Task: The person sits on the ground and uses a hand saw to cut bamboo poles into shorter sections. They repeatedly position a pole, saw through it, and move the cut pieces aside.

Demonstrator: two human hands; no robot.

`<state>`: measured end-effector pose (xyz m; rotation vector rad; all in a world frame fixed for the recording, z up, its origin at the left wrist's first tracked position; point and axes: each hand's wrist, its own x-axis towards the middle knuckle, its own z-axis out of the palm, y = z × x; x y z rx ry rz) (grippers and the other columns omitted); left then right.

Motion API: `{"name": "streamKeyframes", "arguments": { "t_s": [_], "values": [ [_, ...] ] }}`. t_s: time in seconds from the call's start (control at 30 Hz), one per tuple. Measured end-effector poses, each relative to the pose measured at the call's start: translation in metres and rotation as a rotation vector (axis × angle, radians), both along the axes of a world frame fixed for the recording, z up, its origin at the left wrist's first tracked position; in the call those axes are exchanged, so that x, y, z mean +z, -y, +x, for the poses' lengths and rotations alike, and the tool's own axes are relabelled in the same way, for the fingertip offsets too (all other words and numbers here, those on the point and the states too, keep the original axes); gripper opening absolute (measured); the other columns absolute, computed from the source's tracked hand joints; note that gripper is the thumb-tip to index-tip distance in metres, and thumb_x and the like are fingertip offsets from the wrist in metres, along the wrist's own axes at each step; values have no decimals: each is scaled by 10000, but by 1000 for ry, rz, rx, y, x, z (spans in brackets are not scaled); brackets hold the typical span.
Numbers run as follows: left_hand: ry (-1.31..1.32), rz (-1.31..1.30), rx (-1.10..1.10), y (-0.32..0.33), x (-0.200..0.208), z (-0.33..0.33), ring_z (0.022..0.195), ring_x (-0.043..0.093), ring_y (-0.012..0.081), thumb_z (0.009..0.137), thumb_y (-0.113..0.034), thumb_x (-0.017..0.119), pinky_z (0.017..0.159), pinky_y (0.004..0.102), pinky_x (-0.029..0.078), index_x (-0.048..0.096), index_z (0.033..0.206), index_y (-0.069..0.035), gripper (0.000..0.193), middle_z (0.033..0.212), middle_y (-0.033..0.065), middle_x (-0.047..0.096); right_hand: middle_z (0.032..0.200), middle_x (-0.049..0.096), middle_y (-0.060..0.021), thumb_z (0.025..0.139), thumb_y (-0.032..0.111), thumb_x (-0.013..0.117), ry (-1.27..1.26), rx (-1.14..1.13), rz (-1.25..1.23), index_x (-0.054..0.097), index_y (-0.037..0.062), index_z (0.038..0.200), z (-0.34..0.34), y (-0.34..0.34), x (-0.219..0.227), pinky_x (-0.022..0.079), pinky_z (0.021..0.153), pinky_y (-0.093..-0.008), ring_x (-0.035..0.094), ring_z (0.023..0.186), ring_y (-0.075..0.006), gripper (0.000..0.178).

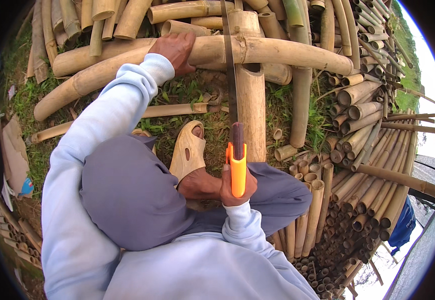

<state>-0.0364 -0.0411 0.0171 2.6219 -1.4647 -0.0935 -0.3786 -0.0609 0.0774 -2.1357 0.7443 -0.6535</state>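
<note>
My left hand (175,51) is wrapped over a long tan bamboo pole (297,52) lying crosswise in front of me. My right hand (242,192) grips the orange handle of a handsaw (238,172). The narrow dark blade points away from me and crosses the pole to the right of my left hand. Whether its teeth have cut in cannot be made out. Beneath the pole a thick bamboo post (251,120) runs toward me, with an open notch near the crossing. Another bamboo pole (90,56) lies just behind, partly hidden.
Cut bamboo lengths (132,20) are piled at the far side. More bamboo tubes (360,95) are stacked on the right, with several standing pieces (313,215) beside my knee. A split length (170,110) lies on the grass before my sandal (186,150). A blue item (405,227) hangs at the right.
</note>
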Motion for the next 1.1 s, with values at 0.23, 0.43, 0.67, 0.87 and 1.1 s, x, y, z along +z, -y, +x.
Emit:
{"name": "streamKeyframes", "arguments": {
  "t_s": [0.23, 0.43, 0.67, 0.87, 1.1],
  "values": [
    [-52, 6, -1, 3, -1, 4, 1054, 685, 390, 708, -362, 866, 923, 444, 557, 546, 1151, -46, 631, 1110, 195, 695, 693, 604, -42, 934, 7, 693, 35, 94, 169, 683, -37, 998, 53, 34, -11, 449, 582, -274, 545, 610, -110, 78],
    [-43, -12, 23, 0, 6, -3, 1074, 682, 386, 717, -355, 873, 938, 447, 553, 554, 1147, -50, 615, 1115, 196, 697, 881, 746, -167, 880, -10, 710, -23, 107, 145, 699, -30, 1251, -25, 17, 13, 553, 724, -305, 736, 739, -229, 372],
    [-49, -5, 10, 10, 2, -3, 1056, 686, 396, 714, -357, 876, 923, 455, 559, 555, 1138, -50, 614, 1108, 195, 699, 662, 559, -16, 933, 37, 709, 22, 45, 398, 679, -31, 952, 58, 74, 1, 407, 544, -276, 483, 584, -83, 77],
    [-21, -6, 46, -1, 0, 0, 1030, 693, 389, 693, -348, 883, 917, 445, 562, 552, 1110, -42, 614, 1073, 197, 701, 700, 654, -107, 880, -17, 716, -50, 100, 141, 707, -39, 1132, -21, 17, 22, 491, 590, -325, 633, 582, -204, 253],
    [2, -19, -50, 11, 1, -2, 1086, 691, 358, 744, -404, 878, 960, 421, 567, 559, 1141, -22, 637, 1112, 188, 705, 686, 626, -77, 921, 31, 721, -38, 107, 272, 676, -32, 933, 91, 70, 20, 457, 564, -309, 589, 599, -132, 79]
  ]
}}
